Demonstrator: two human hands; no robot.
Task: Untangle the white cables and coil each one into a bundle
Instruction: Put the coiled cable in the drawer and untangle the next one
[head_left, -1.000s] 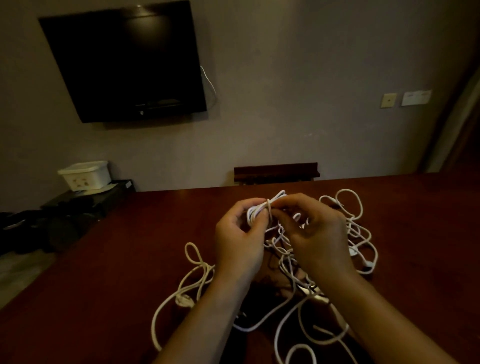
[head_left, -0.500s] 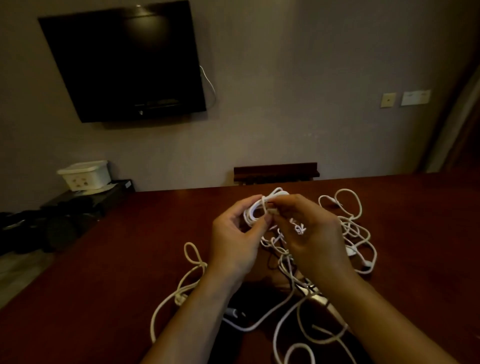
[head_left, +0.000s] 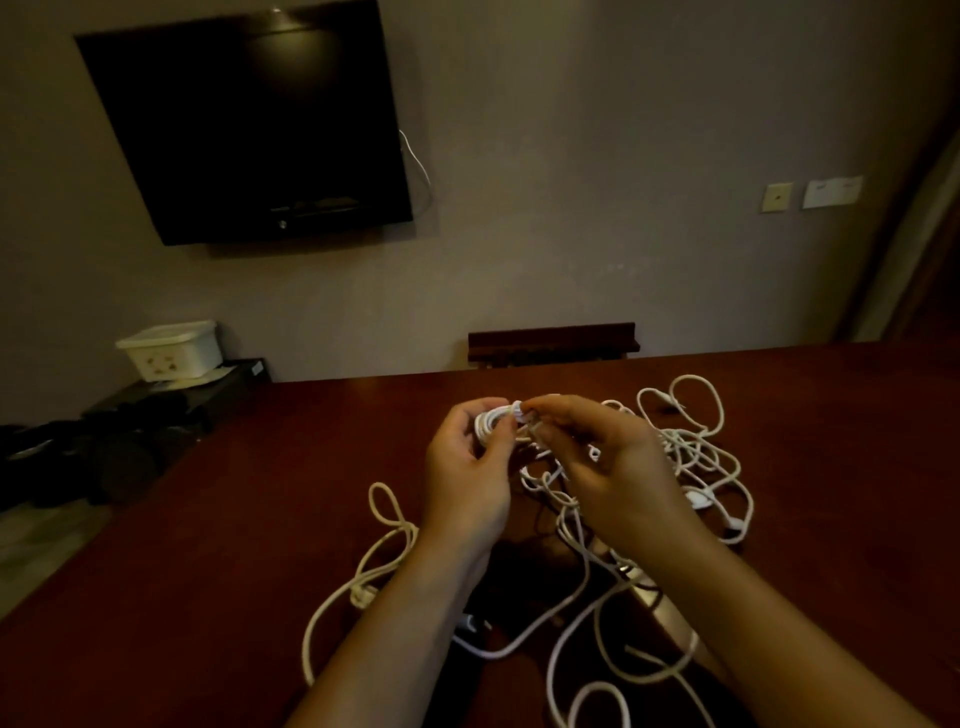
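A small coil of white cable (head_left: 491, 420) is held up above the dark red table (head_left: 218, 525). My left hand (head_left: 467, 473) grips this coil between thumb and fingers. My right hand (head_left: 608, 467) pinches the cable's strand right at the coil's top edge. Below and to the right of both hands lies a loose tangle of white cables (head_left: 691, 457), with loops trailing toward me and a long loop with a plug (head_left: 363, 595) on the left. My hands hide part of the tangle.
A black screen (head_left: 244, 124) hangs on the far wall. The top of a dark chair back (head_left: 553, 340) shows behind the table's far edge. A white box (head_left: 171, 349) sits on a low black stand at the left, with dark bags on the floor.
The coil in my left hand has grown tighter, and my right hand has brought the strand round to its top. Both hands stayed in about the same place.
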